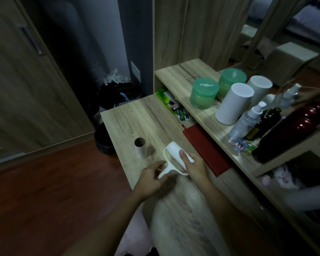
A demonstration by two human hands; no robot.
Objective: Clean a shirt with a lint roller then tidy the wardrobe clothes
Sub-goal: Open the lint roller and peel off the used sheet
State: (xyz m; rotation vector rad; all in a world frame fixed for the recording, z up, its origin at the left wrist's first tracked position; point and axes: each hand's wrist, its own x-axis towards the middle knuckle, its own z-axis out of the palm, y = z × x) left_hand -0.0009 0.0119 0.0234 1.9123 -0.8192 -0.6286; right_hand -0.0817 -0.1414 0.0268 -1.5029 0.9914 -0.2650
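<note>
A white lint roller (pixel 174 151) is held just above the wooden desk (pixel 135 119). My right hand (pixel 195 166) wraps around its white roll, thumb on top. My left hand (pixel 151 177) grips the roller's white handle at its lower end. An empty cardboard tube (pixel 140 147) stands upright on the desk just left of the roller. Dark clothes (pixel 118 95) lie heaped at the bottom of the open wardrobe behind the desk. No shirt is clearly visible.
A red notebook (pixel 205 148) lies right of my hands against the raised shelf (pixel 175 78). On the shelf stand two green jars (pixel 204 93), white cylinders (pixel 233 104), spray bottles (pixel 248 119) and a dark red bottle (pixel 288 132). A dark bin (pixel 104 140) sits on the floor left of the desk.
</note>
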